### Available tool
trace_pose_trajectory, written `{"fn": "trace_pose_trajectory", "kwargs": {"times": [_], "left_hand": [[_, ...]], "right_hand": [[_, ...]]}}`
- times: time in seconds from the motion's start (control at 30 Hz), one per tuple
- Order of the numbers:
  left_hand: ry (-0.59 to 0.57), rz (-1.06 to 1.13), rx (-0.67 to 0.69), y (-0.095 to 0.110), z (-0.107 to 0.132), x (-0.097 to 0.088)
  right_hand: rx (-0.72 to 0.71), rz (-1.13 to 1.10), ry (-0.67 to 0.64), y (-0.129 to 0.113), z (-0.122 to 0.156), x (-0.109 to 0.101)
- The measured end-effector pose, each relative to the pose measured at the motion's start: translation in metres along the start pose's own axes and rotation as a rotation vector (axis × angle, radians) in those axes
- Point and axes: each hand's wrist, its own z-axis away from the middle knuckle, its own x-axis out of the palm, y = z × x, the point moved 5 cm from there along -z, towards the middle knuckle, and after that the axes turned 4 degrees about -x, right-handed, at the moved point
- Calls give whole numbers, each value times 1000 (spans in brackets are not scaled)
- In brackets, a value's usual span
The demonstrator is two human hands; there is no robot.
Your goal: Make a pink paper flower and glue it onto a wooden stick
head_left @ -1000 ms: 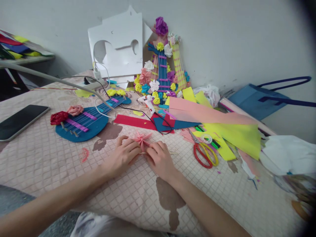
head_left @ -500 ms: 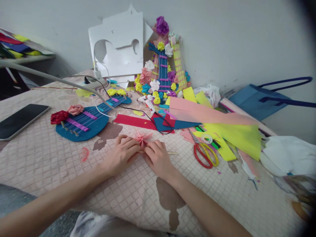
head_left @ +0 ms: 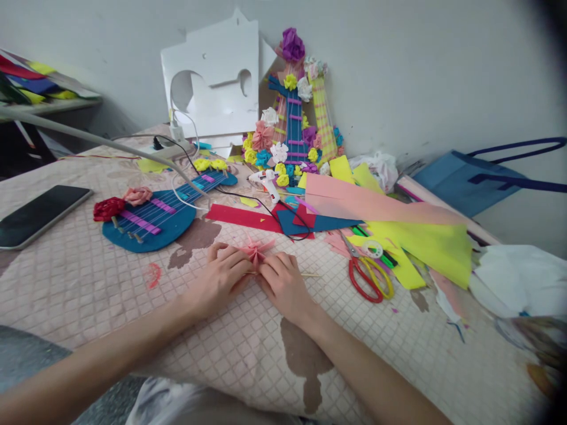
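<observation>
Both hands meet over the middle of the table. My left hand (head_left: 228, 274) is closed, its fingertips pinching the near left side of a pink folded-paper flower (head_left: 256, 250). From the other side my right hand (head_left: 283, 283) is closed on the same flower, its fingers touching the left ones. Pleats fan out from the flower's centre; its lower part is hidden by my fingers. A thin wooden stick (head_left: 311, 274) pokes out to the right from behind my right hand. Beyond the flower lie a red paper strip (head_left: 241, 217) and a blue scrap (head_left: 325, 223).
A blue paper guitar (head_left: 150, 224) with paper roses lies left, near a phone (head_left: 42, 215). A white glue gun (head_left: 268, 184) with a black cord rests behind. Red-and-yellow scissors (head_left: 367, 277) and yellow sheets (head_left: 425, 245) lie right. Flower-covered guitars (head_left: 295, 127) lean against the wall.
The view has shifted very slightly. Both hands stay closed on the pink flower in almost the same place, and its upper petals look slightly different.
</observation>
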Motion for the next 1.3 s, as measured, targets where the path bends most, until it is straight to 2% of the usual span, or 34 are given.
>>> {"fn": "trace_pose_trajectory", "kwargs": {"times": [0.47,0.77,1.07,1.3], "left_hand": [[-11,19,-36,-1,0,1],[-17,29,-47,-1,1,1],[-31,41,-39,0,1,0],[26,60,-9,0,3,0]], "right_hand": [[11,-49,21,0,0,0],[-7,-91,143,-2,1,-5],[-20,-81,84,0,1,3],[-20,-50,51,0,2,4]]}}
